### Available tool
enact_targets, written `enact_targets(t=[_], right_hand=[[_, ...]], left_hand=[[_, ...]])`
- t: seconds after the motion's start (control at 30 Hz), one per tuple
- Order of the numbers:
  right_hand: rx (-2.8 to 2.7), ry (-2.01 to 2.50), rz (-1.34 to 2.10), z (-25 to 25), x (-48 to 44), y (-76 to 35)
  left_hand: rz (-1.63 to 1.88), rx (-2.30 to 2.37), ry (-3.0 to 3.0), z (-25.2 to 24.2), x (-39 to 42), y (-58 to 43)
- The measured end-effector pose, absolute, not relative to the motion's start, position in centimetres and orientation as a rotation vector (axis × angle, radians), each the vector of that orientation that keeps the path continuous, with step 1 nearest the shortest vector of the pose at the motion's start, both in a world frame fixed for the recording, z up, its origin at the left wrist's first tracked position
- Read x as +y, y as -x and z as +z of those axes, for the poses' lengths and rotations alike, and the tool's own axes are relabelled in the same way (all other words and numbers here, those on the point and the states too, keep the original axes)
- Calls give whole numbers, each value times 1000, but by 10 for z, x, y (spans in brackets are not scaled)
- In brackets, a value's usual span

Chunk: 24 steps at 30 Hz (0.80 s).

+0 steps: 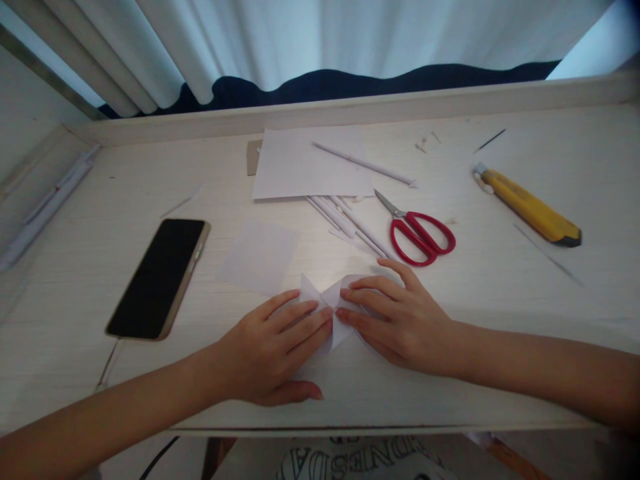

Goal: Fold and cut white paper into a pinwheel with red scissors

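Observation:
A small folded white paper (342,332) lies on the table between my two hands, with pointed flaps standing up near its middle. My left hand (283,343) rests flat over its left part, fingers stretched out and thumb apart. From the other side my right hand (395,313) presses on the right part with its fingers extended and spread. Both palms hide much of the paper. Just beyond my left hand lies a flat square of white paper (260,257). Red-handled scissors (423,237) lie beyond my right hand, blades partly apart.
A black phone (159,280) with a cable lies at left. Farther back is a white sheet (300,163) with a rolled paper stick (363,163) on it and several more sticks (345,217) under its edge. A yellow utility knife (530,207) lies at right.

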State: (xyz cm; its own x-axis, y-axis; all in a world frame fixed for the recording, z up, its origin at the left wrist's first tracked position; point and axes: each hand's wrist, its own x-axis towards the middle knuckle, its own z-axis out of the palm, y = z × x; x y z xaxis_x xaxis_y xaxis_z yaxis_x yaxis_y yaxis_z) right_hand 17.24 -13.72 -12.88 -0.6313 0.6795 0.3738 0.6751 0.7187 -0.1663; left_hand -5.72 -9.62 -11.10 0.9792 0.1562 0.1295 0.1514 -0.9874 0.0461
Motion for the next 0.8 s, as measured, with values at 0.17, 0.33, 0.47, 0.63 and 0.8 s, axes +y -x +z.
enact_targets(t=[0.17,0.33,0.47,0.63,0.8], right_hand=[[-2517,1040,22,-129,-138,-173],[-2509,1058,45,-130,-137,-172],[-2491,1066,54,-131,-138,-171],[-2486,1055,30,-131,-138,-170],[-2469,1036,14,-130,-138,-171]], left_hand=[[278,159,-3107,-110,-97,56],[319,171,-3092,-112,-99,55],[327,163,-3088,-114,-99,55],[344,174,-3082,-114,-99,55],[358,156,-3085,-114,-98,55]])
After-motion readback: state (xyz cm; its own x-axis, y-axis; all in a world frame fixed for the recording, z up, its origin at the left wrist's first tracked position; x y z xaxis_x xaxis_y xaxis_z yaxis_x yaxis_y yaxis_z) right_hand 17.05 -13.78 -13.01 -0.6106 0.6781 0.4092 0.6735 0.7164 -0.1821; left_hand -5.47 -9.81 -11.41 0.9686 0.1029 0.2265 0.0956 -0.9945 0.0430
